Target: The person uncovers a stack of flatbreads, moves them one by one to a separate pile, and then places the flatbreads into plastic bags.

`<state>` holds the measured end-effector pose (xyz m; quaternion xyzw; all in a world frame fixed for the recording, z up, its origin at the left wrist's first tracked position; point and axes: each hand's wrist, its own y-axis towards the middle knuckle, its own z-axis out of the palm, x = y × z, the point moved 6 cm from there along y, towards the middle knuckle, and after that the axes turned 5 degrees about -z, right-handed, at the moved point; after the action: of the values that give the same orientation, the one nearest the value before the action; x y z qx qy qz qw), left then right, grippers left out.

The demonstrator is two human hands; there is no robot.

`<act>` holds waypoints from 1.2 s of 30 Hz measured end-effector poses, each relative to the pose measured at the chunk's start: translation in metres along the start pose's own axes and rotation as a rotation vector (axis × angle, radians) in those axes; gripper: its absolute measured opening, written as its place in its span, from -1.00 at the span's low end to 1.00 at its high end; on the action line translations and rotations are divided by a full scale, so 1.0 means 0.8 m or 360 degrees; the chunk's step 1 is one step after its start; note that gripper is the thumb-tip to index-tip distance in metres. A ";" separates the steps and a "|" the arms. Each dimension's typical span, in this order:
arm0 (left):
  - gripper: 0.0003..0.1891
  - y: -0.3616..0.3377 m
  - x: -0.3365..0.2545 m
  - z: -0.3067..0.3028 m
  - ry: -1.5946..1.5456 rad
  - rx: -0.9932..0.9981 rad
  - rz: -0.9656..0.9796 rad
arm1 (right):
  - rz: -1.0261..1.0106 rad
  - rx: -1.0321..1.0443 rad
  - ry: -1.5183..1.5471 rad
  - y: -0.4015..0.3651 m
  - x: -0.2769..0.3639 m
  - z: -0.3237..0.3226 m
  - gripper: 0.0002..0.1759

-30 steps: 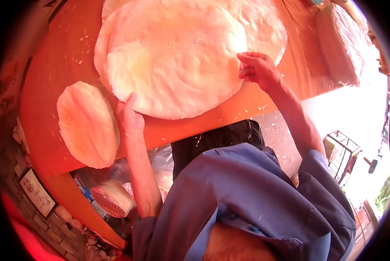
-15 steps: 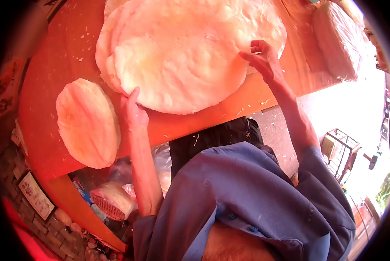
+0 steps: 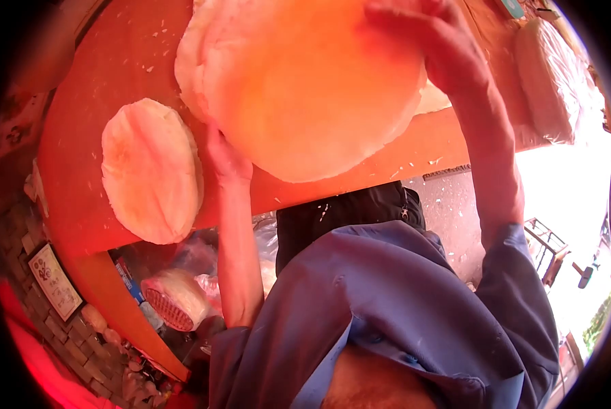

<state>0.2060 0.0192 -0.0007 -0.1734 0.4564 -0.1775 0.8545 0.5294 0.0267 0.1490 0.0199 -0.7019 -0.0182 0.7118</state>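
Note:
A large round flatbread [image 3: 305, 102] fills the top middle of the view, smooth and shaded orange. It overlaps other pale flatbreads [image 3: 195, 65] beneath it on the orange table. My left hand [image 3: 230, 160] grips the lower left edge of the bread, with part of its fingers hidden by it. Above the upper right side of the bread is my right hand [image 3: 431, 41], its fingers smeared by motion and partly cut off by the top of the view. Left of my left hand lies a smaller oval flatbread [image 3: 152, 170], flat on the table.
White crumbs lie on the orange table [image 3: 80, 177]. At the right end is a plastic-wrapped pale bundle [image 3: 547, 82]. A bag of packed goods [image 3: 176, 300] sits below the table's left side. A framed sign [image 3: 54, 281] leans on the brick floor, lower left.
My right hand has moved up, its fingers now over the bread. The large flatbread looks closer, with its surface darker and smoother. The view has shifted slightly.

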 end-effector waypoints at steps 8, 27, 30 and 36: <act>-0.35 -0.002 -0.008 0.002 -0.0054 -0.0083 0.0193 | 0.0690 -0.0368 -0.0071 -0.031 -0.175 -0.049 -0.64; -0.58 -0.019 -0.054 0.057 0.0238 -0.0311 0.0253 | 0.1674 0.0325 0.1289 -0.196 -0.182 0.021 0.08; -0.43 -0.056 -0.059 0.063 0.0239 -0.0268 0.0262 | 0.1101 -0.0242 0.1804 -0.170 -0.161 0.048 0.13; -0.42 -0.090 -0.001 -0.027 0.0339 -0.0289 0.0206 | 0.0776 -0.0567 0.1405 -0.157 -0.187 0.031 -0.28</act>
<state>0.1771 -0.0467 0.0214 -0.2003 0.5688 -0.0975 0.7917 0.5029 -0.0907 -0.0067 -0.2593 -0.3061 0.0389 0.9152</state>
